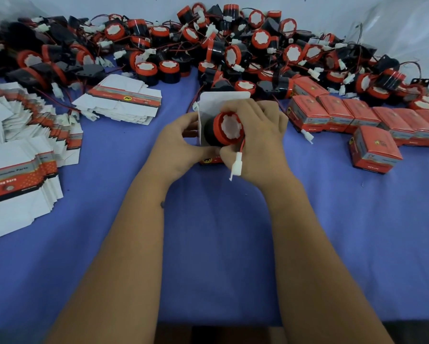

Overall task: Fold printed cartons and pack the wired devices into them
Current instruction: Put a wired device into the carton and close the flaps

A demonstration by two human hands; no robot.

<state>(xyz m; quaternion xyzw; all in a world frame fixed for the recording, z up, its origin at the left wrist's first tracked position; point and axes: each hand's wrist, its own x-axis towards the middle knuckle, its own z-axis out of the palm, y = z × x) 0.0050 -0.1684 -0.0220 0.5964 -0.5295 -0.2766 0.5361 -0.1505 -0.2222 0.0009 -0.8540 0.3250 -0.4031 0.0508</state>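
My left hand (181,142) grips an opened printed carton (223,99) at the middle of the blue table; its white top flap stands up behind. My right hand (263,142) holds a black device with a red rim (227,127), which sits partly inside the carton's mouth. The device's red wire and white connector (237,165) hang out in front over my right hand. The carton's lower printed edge shows under my fingers.
A big heap of loose wired devices (208,45) fills the back of the table. Flat cartons lie in a stack (124,100) at back left and in a fanned pile (22,150) at far left. Several packed red boxes (357,120) stand at right.
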